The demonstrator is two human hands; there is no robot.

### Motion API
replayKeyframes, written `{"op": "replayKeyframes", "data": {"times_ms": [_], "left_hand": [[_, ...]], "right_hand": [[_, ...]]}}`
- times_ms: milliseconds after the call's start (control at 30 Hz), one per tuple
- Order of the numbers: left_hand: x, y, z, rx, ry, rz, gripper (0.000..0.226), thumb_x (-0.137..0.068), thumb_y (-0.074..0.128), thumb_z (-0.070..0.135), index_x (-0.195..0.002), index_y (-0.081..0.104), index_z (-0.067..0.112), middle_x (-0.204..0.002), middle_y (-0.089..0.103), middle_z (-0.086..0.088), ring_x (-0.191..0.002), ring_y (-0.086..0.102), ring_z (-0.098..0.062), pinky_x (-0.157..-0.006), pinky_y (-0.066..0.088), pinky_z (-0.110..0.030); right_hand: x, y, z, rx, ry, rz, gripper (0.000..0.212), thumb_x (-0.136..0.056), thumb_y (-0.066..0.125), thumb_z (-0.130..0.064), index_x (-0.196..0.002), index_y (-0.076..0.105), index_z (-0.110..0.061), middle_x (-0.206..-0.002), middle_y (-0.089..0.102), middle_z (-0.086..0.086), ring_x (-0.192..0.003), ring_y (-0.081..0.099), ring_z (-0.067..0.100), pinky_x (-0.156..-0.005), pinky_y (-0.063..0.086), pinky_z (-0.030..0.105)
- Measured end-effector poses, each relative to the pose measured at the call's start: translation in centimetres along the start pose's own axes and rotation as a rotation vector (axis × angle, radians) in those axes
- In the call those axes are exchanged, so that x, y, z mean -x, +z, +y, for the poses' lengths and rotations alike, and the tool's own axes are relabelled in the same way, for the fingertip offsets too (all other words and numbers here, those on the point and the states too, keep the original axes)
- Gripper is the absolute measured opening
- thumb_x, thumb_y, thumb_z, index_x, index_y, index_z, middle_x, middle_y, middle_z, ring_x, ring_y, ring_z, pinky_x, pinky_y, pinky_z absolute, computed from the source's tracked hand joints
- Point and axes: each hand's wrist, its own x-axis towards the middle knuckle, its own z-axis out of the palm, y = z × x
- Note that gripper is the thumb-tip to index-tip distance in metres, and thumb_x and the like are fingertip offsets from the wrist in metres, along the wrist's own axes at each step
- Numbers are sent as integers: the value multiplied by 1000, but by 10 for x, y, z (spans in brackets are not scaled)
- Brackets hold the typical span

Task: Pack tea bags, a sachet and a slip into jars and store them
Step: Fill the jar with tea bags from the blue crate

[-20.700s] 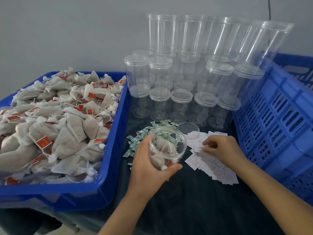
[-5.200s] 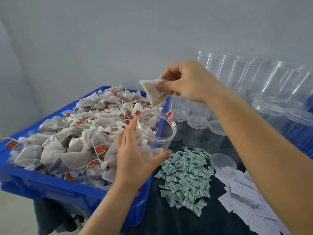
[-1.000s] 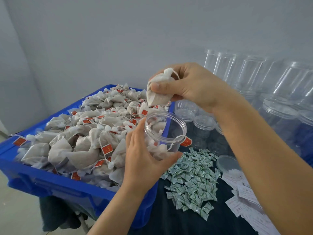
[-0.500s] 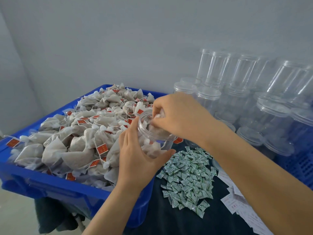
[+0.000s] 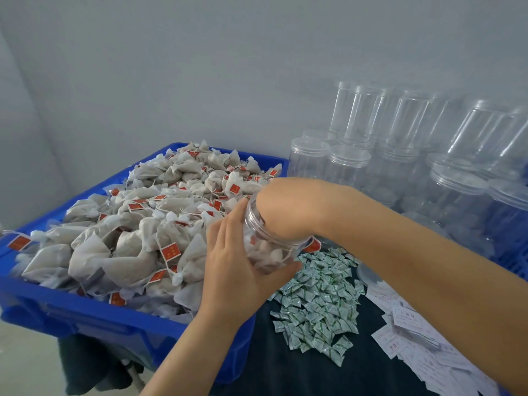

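Note:
My left hand (image 5: 237, 270) grips a clear plastic jar (image 5: 274, 248) from the side and holds it tilted over the near right corner of the blue crate (image 5: 85, 312). The crate is heaped with tea bags (image 5: 137, 224) that carry red tags. My right hand (image 5: 285, 207) is pushed into the jar's mouth, its fingers down among the tea bags inside and blurred by the clear wall. One red tag (image 5: 313, 245) hangs outside the rim. Green-and-white sachets (image 5: 317, 298) lie in a pile on the dark cloth, with white paper slips (image 5: 414, 338) to their right.
A loose clear lid (image 5: 368, 274) lies between the sachets and the slips. Several empty lidded jars (image 5: 351, 167) stand stacked along the back wall and right side. A blue slatted basket (image 5: 514, 261) shows at the right edge, partly behind my right forearm.
My right hand came down from above the jar with a tea bag and has gone deeper into the jar's mouth. My left hand kept its hold on the jar.

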Motion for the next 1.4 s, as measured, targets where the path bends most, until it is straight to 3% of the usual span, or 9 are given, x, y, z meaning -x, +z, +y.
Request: {"op": "replayKeyframes", "data": {"times_ms": [67, 233, 400, 600, 933, 1100, 1200, 1267, 1400], "left_hand": [[0, -1, -1, -4, 7, 2, 109, -56, 80, 57, -145, 29, 22, -124, 29, 32, -120, 28, 3, -91, 28, -13], [0, -1, 2, 9, -19, 1, 111, -53, 80, 55, -145, 28, 22, -122, 33, 28, -118, 26, 5, -90, 26, -12], [0, -2, 2, -2, -8, -5, 112, -54, 85, 52, -146, 29, 20, -123, 31, 27, -119, 27, 2, -94, 33, -24], [0, -2, 1, -10, 39, -13, 108, -55, 74, 63, -144, 27, 25, -125, 22, 44, -119, 30, 0, -90, 30, -14], [2, 2, 2, -6, 40, -55, 115, -54, 86, 53, -147, 23, 26, -122, 27, 32, -119, 28, -1, -90, 28, -16], [0, 0, 1, 13, -17, -8, 110, -56, 75, 64, -146, 24, 29, -126, 36, 19, -126, 30, -6, -96, 30, -21], [0, 0, 1, 24, -19, 1, 109, -57, 83, 56, -145, 23, 32, -126, 35, 19, -126, 29, -3, -94, 26, -15], [1, 1, 0, 24, -9, 2, 110, -56, 85, 54, -145, 23, 33, -124, 30, 29, -126, 29, -5, -96, 32, -22], [1, -1, 1, 23, -22, 9, 111, -56, 85, 54, -146, 24, 30, -123, 34, 24, -126, 31, -6, -94, 33, -22]], "right_hand": [[2, 0, 3, -17, -31, -1, 39, -105, 41, -13, -67, 38, -8, -66, 34, -6, -54, 29, 7, -47, 33, -1], [10, 0, 2, 13, -93, 93, 25, -102, 47, -21, -109, 69, -11, -69, 44, -6, -56, 37, 7, -43, 26, 14], [9, -2, 1, -5, -91, 27, 23, -102, 48, -20, -79, 51, -16, -67, 42, -7, -55, 37, 7, -42, 35, 8], [-2, -3, 6, -25, -112, -99, 34, -102, 51, -20, -69, 43, -23, -69, 43, -9, -57, 39, 6, -38, 32, 2], [-7, 4, 13, -119, -138, -210, 19, -100, 52, -14, -83, 57, -21, -71, 46, -13, -52, 46, -1, -47, 39, 6], [9, -4, 13, -289, -120, -40, 39, -95, 53, -12, -64, 53, -35, -51, 57, -19, -53, 54, -7, -47, 37, 5], [9, -2, 12, -303, -69, 93, 22, -96, 55, -17, -92, 76, -16, -77, 71, -8, -73, 62, 10, -63, 49, 21], [4, 3, 8, -258, -25, 47, 24, -98, 49, -15, -90, 70, -8, -82, 66, 7, -70, 54, 22, -52, 42, 20], [-2, 4, 7, -255, -31, -85, 28, -100, 44, -12, -75, 56, -17, -69, 50, -5, -57, 43, 8, -41, 32, 12]]}}
